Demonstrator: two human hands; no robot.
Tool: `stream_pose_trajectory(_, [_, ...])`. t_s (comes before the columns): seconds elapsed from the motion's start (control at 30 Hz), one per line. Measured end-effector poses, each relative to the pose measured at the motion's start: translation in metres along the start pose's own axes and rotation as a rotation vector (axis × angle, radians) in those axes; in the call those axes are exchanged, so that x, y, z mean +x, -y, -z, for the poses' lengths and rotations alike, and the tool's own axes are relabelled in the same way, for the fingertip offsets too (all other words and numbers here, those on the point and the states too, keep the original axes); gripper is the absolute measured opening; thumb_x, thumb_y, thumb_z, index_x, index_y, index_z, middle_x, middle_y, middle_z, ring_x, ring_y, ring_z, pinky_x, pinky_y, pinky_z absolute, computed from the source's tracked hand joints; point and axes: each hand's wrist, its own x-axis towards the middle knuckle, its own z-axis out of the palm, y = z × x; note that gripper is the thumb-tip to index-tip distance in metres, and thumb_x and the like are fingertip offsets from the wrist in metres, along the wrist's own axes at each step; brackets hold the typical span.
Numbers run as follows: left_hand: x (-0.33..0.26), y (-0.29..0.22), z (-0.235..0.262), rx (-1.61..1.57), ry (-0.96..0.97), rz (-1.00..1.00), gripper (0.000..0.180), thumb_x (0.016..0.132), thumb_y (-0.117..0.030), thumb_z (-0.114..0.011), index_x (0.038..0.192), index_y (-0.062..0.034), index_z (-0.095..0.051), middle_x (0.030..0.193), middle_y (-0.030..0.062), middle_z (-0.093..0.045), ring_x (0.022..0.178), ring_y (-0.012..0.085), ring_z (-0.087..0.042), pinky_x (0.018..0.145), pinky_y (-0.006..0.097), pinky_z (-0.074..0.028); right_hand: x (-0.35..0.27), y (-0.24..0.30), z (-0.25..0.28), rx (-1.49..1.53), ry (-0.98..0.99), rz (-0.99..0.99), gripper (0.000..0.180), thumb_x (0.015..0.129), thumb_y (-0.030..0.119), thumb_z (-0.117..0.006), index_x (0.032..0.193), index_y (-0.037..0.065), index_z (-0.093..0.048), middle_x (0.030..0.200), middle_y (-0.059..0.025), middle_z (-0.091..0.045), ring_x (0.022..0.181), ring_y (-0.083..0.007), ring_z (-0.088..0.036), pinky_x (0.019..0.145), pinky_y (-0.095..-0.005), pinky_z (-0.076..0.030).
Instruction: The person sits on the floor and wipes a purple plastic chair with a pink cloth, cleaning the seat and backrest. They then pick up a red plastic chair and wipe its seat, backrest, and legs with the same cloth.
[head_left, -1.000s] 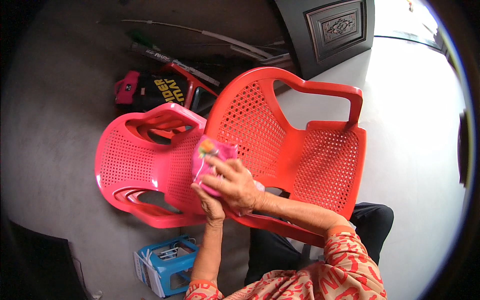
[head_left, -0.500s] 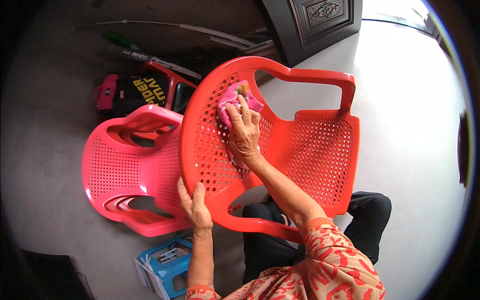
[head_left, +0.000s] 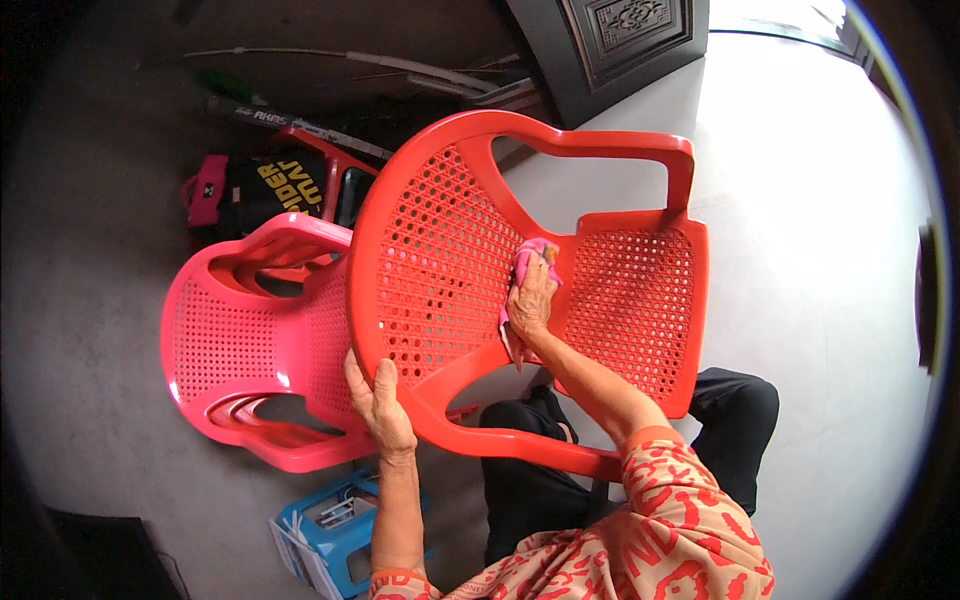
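Observation:
A red plastic armchair [head_left: 440, 250] with a perforated backrest and seat stands tilted before me. My left hand [head_left: 384, 408] grips the outer edge of its backrest at the lower left, thumb on top and fingers partly behind the rim. Pressed against the base of the backrest, close to where it meets the seat, is my right hand [head_left: 532, 300]. It holds a bunched pink cloth [head_left: 541, 249], whose edge hangs below the palm. The cloth hides some of the fingers.
Left of the red chair stand stacked pink plastic chairs [head_left: 225, 340]. A blue plastic stool [head_left: 345, 530] is at the lower left. A black bag [head_left: 270, 187] lies behind the pink chairs, and a dark ornamented panel [head_left: 625, 45] stands at the back.
My right hand has wiped the cloth from the upper middle of the backrest down and right towards the seat. My left hand keeps its hold; the chair appears slightly further left.

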Motion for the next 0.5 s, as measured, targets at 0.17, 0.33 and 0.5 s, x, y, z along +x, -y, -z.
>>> stream_pose_trajectory(0.17, [0.003,0.003,-0.005,-0.001,0.024,-0.005,0.045,0.095,-0.011,-0.052,0.137,-0.0016,-0.039,0.126,0.0055,-0.052,0.113,0.0159,-0.049,0.101,0.031,-0.036,-0.048,-0.037,0.012,-0.068,0.301,0.178,0.067,0.081,0.008,-0.053,0.143,0.011,-0.025,0.136,-0.0233,-0.037,0.112,-0.0486,-0.042,0.09,-0.058,-0.039])
stream_pose_trajectory(0.33, [0.002,0.006,0.0,-0.009,0.004,-0.026,0.045,0.094,-0.01,-0.052,0.137,-0.0022,-0.04,0.13,0.0075,-0.05,0.117,0.0187,-0.048,0.103,0.034,-0.035,-0.066,-0.065,0.045,-0.439,0.351,0.479,0.06,0.084,0.012,-0.048,0.141,0.006,-0.031,0.143,-0.0227,-0.034,0.11,-0.0364,-0.048,0.083,-0.046,-0.044])
stream_pose_trajectory(0.5, [0.0,0.002,-0.004,0.053,-0.005,-0.04,0.043,0.094,-0.009,-0.052,0.136,-0.0025,-0.042,0.13,0.0072,-0.051,0.118,0.0186,-0.047,0.104,0.034,-0.033,-0.029,-0.079,0.038,-0.575,0.048,0.626,0.052,0.082,0.016,-0.052,0.132,0.007,-0.043,0.138,-0.0203,-0.041,0.105,-0.03,-0.05,0.078,-0.0406,-0.044])
